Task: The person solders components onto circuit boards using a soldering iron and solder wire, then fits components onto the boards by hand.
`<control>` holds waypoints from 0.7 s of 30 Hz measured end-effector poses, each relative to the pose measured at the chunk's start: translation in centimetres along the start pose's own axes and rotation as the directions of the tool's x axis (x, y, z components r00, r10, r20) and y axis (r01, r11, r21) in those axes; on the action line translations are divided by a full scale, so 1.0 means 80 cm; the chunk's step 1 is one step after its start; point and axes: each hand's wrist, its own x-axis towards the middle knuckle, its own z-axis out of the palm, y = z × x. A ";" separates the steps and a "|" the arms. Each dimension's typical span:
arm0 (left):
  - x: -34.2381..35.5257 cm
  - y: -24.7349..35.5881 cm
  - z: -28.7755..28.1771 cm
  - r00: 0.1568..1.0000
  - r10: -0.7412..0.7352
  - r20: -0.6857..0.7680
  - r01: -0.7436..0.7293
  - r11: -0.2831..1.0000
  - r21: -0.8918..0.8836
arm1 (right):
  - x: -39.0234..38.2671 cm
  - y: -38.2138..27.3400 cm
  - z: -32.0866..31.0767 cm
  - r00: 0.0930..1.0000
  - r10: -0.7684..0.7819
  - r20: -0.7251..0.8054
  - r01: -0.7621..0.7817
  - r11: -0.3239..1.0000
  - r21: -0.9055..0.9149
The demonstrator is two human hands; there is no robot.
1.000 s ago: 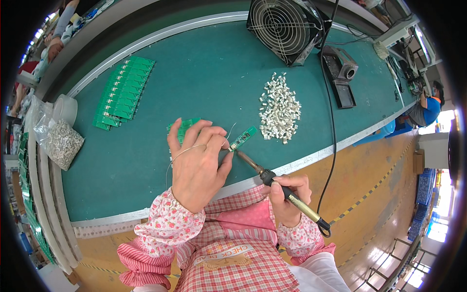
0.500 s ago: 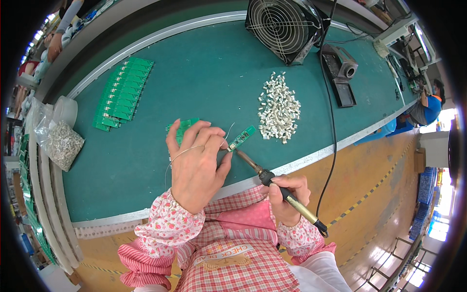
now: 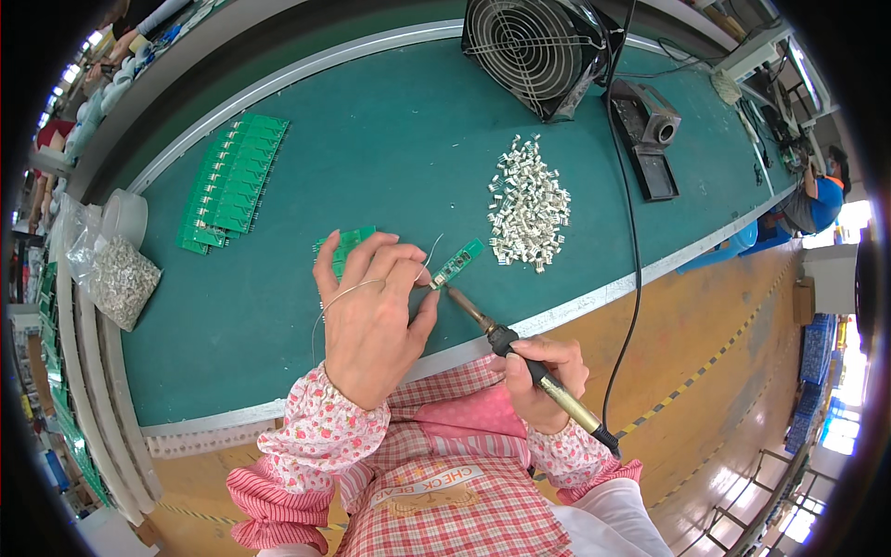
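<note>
My left hand (image 3: 373,302) is closed at the fingertips around the near end of a small green circuit board (image 3: 458,264), where a white connector sits. A thin solder wire (image 3: 345,291) runs across the back of that hand, and its free end rises beside the board. My right hand (image 3: 548,376) grips a soldering iron (image 3: 557,390) by its dark grip and brass-coloured handle. The iron's tip points up-left and lies at or very close to the board's near end; contact cannot be made out. Another green board panel (image 3: 347,243) lies partly hidden under my left fingers.
A pile of white connectors (image 3: 527,209) lies right of the board. Stacked green panels (image 3: 236,176) lie at the left, near a plastic bag of small parts (image 3: 123,278). A black fan (image 3: 529,46) and an iron stand (image 3: 650,139) stand behind; a black cable (image 3: 636,269) hangs at the right.
Hands, board and iron keep nearly the same places. The iron's tip appears slightly lower relative to the board's end. The whole view has shifted a little.
</note>
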 end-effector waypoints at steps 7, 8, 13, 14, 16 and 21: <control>-0.001 0.000 0.000 1.000 -0.002 0.002 0.002 1.000 0.011 | 0.000 0.008 0.004 0.994 -0.107 -0.019 0.107 0.994 -0.027; -0.001 0.000 0.000 1.000 -0.002 0.003 0.002 1.000 0.012 | 0.000 0.008 0.004 0.991 -0.136 -0.013 0.135 0.991 -0.019; 0.000 0.001 0.001 1.000 -0.004 -0.002 0.004 1.000 0.010 | -0.007 0.010 -0.001 0.994 -0.093 -0.056 0.093 0.996 0.001; 0.001 0.001 0.001 1.000 -0.001 -0.001 0.001 1.000 0.008 | -0.007 0.010 -0.002 0.993 -0.076 -0.091 0.077 0.997 0.008; 0.001 0.001 0.001 1.000 -0.005 0.004 0.005 1.000 0.001 | -0.005 0.004 -0.004 0.994 -0.020 -0.108 0.027 0.997 0.071; -0.001 -0.001 -0.003 1.000 -0.004 0.014 0.004 1.000 0.001 | -0.009 0.001 -0.009 0.980 0.120 -0.156 -0.090 0.979 0.185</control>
